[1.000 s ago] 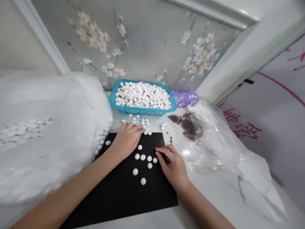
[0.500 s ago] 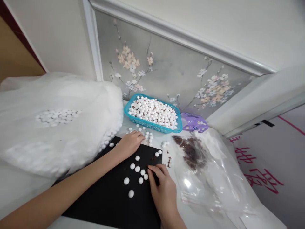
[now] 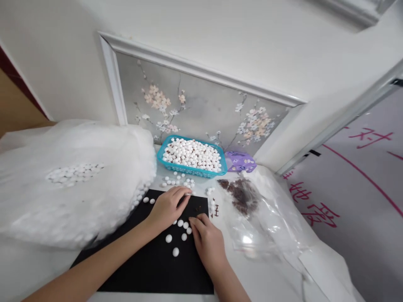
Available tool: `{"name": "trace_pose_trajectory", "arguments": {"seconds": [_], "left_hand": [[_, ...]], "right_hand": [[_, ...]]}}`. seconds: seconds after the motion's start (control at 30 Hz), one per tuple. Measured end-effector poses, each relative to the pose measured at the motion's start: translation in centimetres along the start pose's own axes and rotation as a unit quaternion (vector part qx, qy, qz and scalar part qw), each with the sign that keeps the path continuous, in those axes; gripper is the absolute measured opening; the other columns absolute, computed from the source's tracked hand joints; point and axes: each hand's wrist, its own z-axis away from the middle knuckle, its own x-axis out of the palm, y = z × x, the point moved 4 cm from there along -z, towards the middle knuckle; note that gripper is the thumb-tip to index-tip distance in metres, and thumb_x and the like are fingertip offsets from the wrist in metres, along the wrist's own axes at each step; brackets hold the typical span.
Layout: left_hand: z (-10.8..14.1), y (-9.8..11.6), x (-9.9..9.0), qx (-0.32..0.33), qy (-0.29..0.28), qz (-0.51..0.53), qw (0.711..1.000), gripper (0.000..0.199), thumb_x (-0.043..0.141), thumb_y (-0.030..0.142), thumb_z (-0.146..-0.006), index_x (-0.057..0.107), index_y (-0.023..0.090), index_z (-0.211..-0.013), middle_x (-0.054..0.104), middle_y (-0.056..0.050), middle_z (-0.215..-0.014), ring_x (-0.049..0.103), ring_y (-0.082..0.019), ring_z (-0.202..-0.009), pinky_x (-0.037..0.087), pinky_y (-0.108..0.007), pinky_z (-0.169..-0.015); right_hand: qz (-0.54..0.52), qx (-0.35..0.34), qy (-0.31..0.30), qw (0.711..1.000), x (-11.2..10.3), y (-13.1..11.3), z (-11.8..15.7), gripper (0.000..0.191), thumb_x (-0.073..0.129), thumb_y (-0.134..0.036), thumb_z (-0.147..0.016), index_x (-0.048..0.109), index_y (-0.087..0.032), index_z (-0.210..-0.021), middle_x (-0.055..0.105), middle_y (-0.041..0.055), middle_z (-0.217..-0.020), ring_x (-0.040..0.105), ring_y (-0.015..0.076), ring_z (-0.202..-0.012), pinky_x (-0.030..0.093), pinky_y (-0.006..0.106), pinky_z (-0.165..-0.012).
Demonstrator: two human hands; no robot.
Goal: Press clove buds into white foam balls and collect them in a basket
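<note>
My left hand (image 3: 168, 206) rests at the far edge of a black mat (image 3: 151, 268), its curled fingertips beside a few white foam balls (image 3: 189, 184). My right hand (image 3: 206, 244) lies on the mat, fingers touching a small group of white balls (image 3: 182, 228). Two more balls sit nearer me, and tiny brown bits (image 3: 197, 208) lie between my hands. My left fingertips hide whatever lies beneath them.
A turquoise basket (image 3: 189, 171) heaped with white balls stands behind the mat. To the right lies a clear plastic bag (image 3: 255, 235) holding brown pieces. A large white bag of balls (image 3: 75, 184) bulges at the left, with a purple packet (image 3: 240, 162) by the wall.
My right hand has slid left along the mat toward the white balls, closer to my left hand. The camera view has tilted, so the whole scene sits smaller and lower.
</note>
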Motion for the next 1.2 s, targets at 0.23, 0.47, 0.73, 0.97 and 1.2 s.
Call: {"name": "trace_pose_trajectory", "arguments": {"seconds": [0.23, 0.47, 0.73, 0.97, 1.2], "left_hand": [[3.1, 2.1, -1.3, -0.075, 0.047, 0.086, 0.992, 0.015, 0.045, 0.025, -0.087, 0.056, 0.020, -0.095, 0.064, -0.003, -0.096, 0.062, -0.016, -0.085, 0.050, -0.029, -0.077], [5.3, 3.3, 0.0, -0.109, 0.009, 0.107, 0.988, 0.017, 0.044, 0.026, -0.086, 0.057, 0.020, -0.095, 0.064, -0.004, -0.096, 0.061, -0.016, -0.089, 0.050, -0.029, -0.080], [5.4, 2.7, -0.6, -0.173, 0.055, 0.153, 0.971, 0.017, 0.046, 0.029, -0.086, 0.057, 0.020, -0.095, 0.064, -0.003, -0.090, 0.061, -0.016, -0.080, 0.051, -0.030, -0.074], [5.3, 1.8, -0.3, -0.220, 0.072, 0.210, 0.950, 0.015, 0.049, 0.029, -0.084, 0.059, 0.019, -0.088, 0.064, -0.002, -0.085, 0.062, -0.015, -0.076, 0.053, -0.029, -0.070], [5.3, 2.0, -0.5, -0.247, 0.092, 0.236, 0.936, 0.015, 0.052, 0.028, -0.083, 0.061, 0.018, -0.089, 0.065, -0.003, -0.085, 0.062, -0.015, -0.077, 0.053, -0.028, -0.071]], "right_hand": [[0.017, -0.027, -0.008, 0.999, -0.6, -0.7, -0.2, 0.030, 0.043, -0.022, -0.088, 0.056, -0.024, -0.115, 0.061, 0.0036, -0.099, 0.063, 0.0162, -0.079, 0.047, 0.023, -0.062], [-0.014, -0.042, -0.019, 0.999, -0.3, -0.7, -0.6, 0.022, 0.043, -0.019, -0.088, 0.061, -0.024, -0.098, 0.060, 0.0015, -0.093, 0.063, 0.0155, -0.079, 0.048, 0.024, -0.063], [0.002, -0.079, -0.035, 0.996, -0.3, -1.6, -0.8, 0.032, 0.037, -0.017, -0.089, 0.056, -0.026, -0.114, 0.056, 0.0042, -0.105, 0.063, 0.0148, -0.074, 0.049, 0.025, -0.059], [-0.028, -0.042, -0.029, 0.998, -0.2, -1.2, -0.6, 0.039, 0.038, -0.024, -0.090, 0.045, -0.024, -0.129, 0.057, 0.0068, -0.114, 0.063, 0.0194, -0.093, 0.052, 0.029, -0.069], [-0.062, 0.007, -0.017, 0.998, 0.0, 0.0, -0.5, 0.037, 0.037, -0.023, -0.090, 0.048, -0.018, -0.124, 0.060, 0.0088, -0.113, 0.059, 0.0220, -0.104, 0.051, 0.032, -0.077]]}}
